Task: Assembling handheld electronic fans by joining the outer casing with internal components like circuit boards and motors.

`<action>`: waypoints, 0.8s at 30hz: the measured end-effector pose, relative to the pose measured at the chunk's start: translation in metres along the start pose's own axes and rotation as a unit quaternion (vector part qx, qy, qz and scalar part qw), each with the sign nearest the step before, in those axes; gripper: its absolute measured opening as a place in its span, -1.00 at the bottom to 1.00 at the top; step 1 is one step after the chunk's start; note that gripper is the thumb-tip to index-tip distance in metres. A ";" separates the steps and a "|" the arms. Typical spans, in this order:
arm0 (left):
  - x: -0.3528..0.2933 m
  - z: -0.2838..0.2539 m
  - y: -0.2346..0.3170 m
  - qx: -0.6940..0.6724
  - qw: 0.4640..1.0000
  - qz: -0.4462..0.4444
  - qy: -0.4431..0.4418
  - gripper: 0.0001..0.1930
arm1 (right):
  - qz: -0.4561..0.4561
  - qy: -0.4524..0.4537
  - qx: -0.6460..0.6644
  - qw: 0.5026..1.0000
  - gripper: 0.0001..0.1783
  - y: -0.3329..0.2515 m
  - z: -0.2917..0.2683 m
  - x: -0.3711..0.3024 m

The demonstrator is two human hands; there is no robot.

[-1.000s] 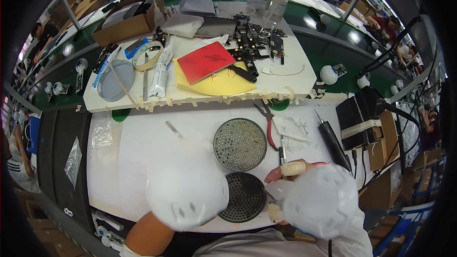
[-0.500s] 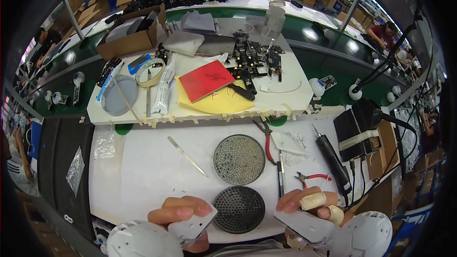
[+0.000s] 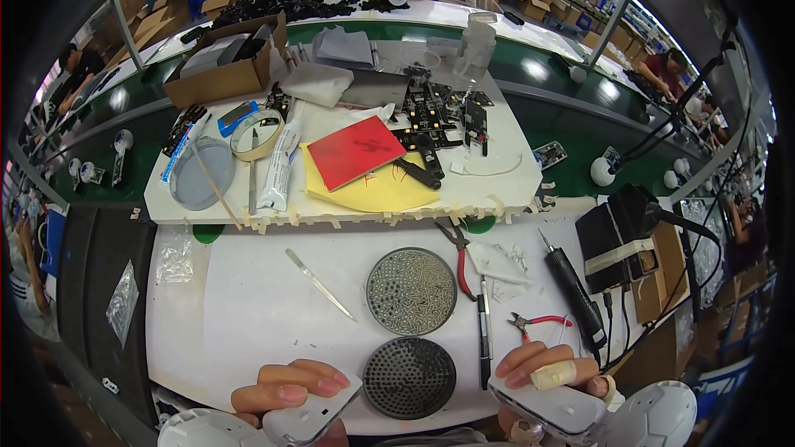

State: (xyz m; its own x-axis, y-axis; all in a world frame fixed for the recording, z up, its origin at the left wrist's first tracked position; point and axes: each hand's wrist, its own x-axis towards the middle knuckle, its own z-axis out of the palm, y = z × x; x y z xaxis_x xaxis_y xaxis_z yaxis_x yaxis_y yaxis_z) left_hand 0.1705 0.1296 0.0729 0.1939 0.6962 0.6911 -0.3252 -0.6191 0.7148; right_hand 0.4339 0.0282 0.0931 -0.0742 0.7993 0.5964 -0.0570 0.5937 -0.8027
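Observation:
My left hand point(image 3: 291, 384), fingers curled, grips a white plastic housing point(image 3: 308, 419) with a flat body and a round ball head that runs off the lower edge. Opposite it, my right hand point(image 3: 530, 364) is closed on a similar white housing point(image 3: 553, 408), its ball head out to the right. Tape wraps at least two of my right fingers. Between the hands lies a round dark dish point(image 3: 409, 379) with a dimpled bottom and black screws. Just beyond sits a second dish point(image 3: 411, 291) full of silvery screws.
Pliers point(image 3: 460, 261), a pen point(image 3: 484, 339), red-handled cutters point(image 3: 534, 323) and an electric screwdriver point(image 3: 573, 290) lie on the right. A metal spatula point(image 3: 320, 285) is on the left. Behind, a raised shelf point(image 3: 489, 190) carries a red booklet point(image 3: 358, 153) and circuit boards point(image 3: 431, 112). A co-worker sits beyond.
Both hands, with their housings, sit slightly lower and farther apart in the picture. Parts on the green belt have shifted left. The co-worker's gloved hand has come away from the white ball.

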 end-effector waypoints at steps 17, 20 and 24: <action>-0.007 0.007 -0.013 -0.033 0.989 0.108 0.094 -0.36 | -0.158 0.067 -0.122 0.978 -0.31 0.008 0.012 0.022; -0.003 0.008 -0.015 -0.060 0.980 0.164 0.100 -0.36 | -0.211 0.190 -0.140 0.949 -0.24 0.018 0.032 0.026; -0.006 0.000 -0.009 -0.047 0.988 0.133 0.068 -0.32 | -0.232 0.209 -0.160 0.937 -0.27 0.024 0.034 0.023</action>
State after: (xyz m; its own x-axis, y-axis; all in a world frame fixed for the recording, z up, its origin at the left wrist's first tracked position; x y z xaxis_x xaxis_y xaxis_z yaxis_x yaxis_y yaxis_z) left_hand 0.1724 0.1306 0.0622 -0.0342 0.5590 0.8285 -0.4328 -0.7555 0.4919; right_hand 0.3974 0.0584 0.0874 0.2845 0.3761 0.8818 0.3191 0.8302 -0.4570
